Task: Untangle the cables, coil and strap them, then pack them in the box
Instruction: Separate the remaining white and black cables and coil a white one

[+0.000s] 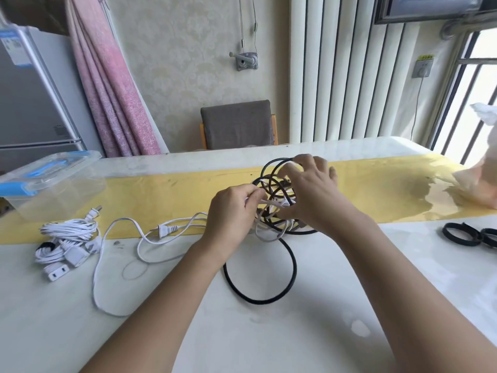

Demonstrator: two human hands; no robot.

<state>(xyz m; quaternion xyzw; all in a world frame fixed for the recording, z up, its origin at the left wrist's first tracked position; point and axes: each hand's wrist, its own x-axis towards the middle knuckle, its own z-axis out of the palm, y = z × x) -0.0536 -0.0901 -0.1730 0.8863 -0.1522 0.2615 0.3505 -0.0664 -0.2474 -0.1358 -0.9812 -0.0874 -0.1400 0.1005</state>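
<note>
- The tangle of cables (pixel 274 195) sits mid-counter (pixel 295 332).
- The left grip (pixel 231 211) pinches a strand at the tangle's left side; the right grip (pixel 309 192) holds the loops from the right and top.
- One loop (pixel 258 300) trails from the tangle toward the near edge.
- A loose cable (pixel 161 231) lies between the tangle and a coiled bundle (pixel 67 230).
- The bundle lies far left, just before the box (pixel 51 181).
- Straps (pixel 460 234) lie at the right edge, a bag (pixel 476 181) behind them.
- A chair (pixel 238 125) stands behind the counter.

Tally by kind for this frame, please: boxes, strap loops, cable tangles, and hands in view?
clear box: 1
black strap loops: 2
cable tangle: 1
hands, left hand and right hand: 2
total: 6
</note>
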